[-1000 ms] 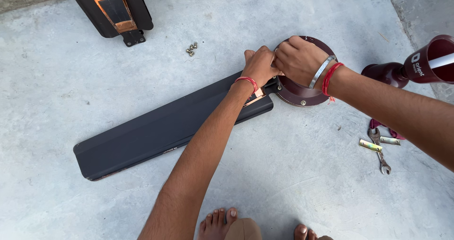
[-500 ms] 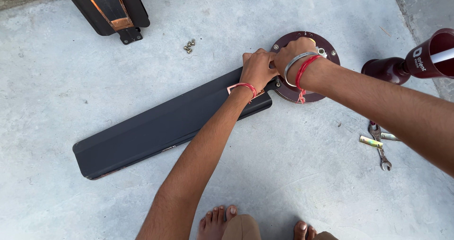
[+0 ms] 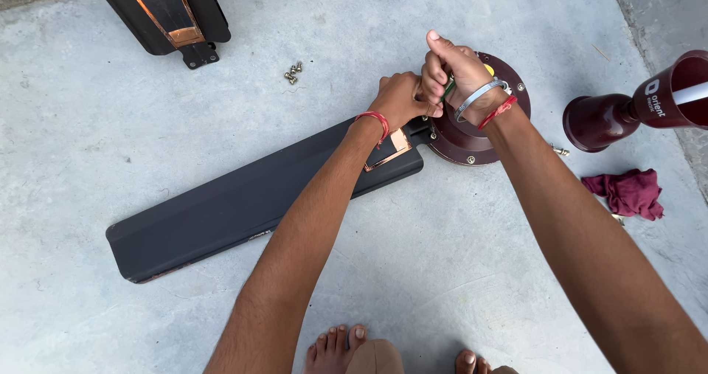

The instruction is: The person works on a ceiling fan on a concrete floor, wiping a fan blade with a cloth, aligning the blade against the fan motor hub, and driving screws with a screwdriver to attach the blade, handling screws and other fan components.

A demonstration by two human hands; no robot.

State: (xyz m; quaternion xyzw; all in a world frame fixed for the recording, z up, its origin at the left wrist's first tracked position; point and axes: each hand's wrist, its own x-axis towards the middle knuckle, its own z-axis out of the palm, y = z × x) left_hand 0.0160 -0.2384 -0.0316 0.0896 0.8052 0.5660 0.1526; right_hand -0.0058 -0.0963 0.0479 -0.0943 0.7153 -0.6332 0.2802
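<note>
Both hands meet at one joint, where the dark fan blade runs in under the maroon motor housing. The blade lies flat on the concrete floor, its long axis slanting from the lower left up toward the housing at upper right, so the free tip points away from the hands and the copper-trimmed root sits right under them. The left hand is closed down on that root, its grip pressed around the bracket (its fingertips are hidden, so how tightly I cannot tell). The right hand is curled into a fist just above the housing's near rim, clamped on a slim tool with a green and yellow handle, thumb up. It is the nearer one to the housing. A small cluster of loose screws lies well apart, toward the floor's far side, near a second blade.
</note>
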